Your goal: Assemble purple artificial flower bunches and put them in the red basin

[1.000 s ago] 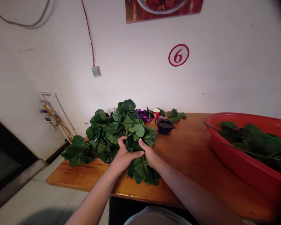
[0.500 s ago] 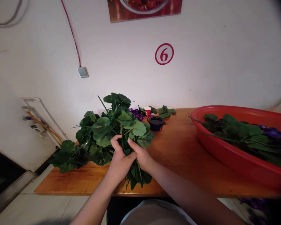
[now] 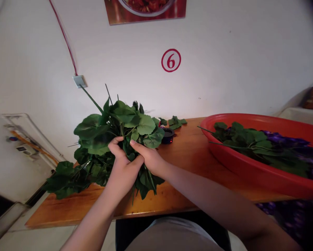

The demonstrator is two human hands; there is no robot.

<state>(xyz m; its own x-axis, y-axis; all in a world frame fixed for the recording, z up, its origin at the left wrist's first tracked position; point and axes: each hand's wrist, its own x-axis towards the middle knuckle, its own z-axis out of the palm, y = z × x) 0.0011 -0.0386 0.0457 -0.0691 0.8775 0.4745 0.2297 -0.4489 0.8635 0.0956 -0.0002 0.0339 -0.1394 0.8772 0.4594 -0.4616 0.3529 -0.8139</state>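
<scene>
Both my hands are closed around the stems of a bunch of green artificial leaves [image 3: 146, 124], held up over the front of the table. My left hand [image 3: 123, 162] grips from the left, its index finger bent across the stems. Against it, my right hand [image 3: 148, 157] clasps the same stems, thumb pointing up at the leaves. Loose stems poke out at the upper left, and more leaves hang below my hands. Behind and to the left, a pile of leaf stems [image 3: 65, 179] lies on the table, partly covered by the bunch.
A red plastic basin [image 3: 235, 164] with leaf stems and purple flowers stands on the right of the wooden table [image 3: 182, 167]. Behind the bunch sit a small dark round pot [image 3: 168, 135] with a red light and some loose leaves [image 3: 176, 122]. Purple flowers [image 3: 284, 212] show below the table's right side.
My view has swung to the right. The bunch has risen closer to me and its stems stick up further at the left, hiding most of the red cup and the purple flowers behind. Both hands keep their grip.
</scene>
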